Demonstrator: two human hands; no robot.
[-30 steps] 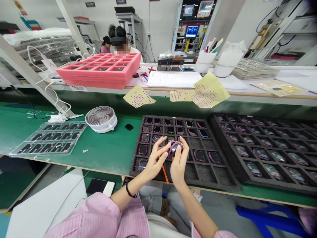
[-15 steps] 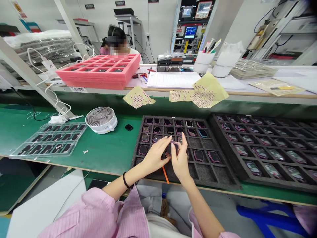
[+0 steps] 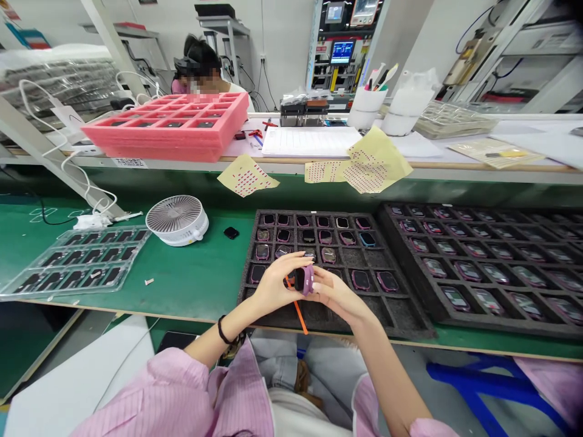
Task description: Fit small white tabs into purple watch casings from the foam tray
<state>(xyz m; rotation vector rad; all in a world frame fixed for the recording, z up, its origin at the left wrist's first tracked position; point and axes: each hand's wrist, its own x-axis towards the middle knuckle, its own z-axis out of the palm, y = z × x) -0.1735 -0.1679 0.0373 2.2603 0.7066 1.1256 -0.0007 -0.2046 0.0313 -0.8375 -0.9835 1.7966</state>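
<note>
1 purple watch [image 3: 308,280] between left hand [image 3: 276,283] and right hand [image 3: 340,297], above tray [image 3: 409,312].

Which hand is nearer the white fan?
Left. In the picture, the left hand is below and right of the white fan; the right hand is farther right.

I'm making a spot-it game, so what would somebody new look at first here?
Probably the bright pink foam tray, sitting back left on the raised shelf. Next might be the round white fan on the green bench. In the middle, the left hand and right hand hold a purple watch-like piece over a dark tray.
</note>
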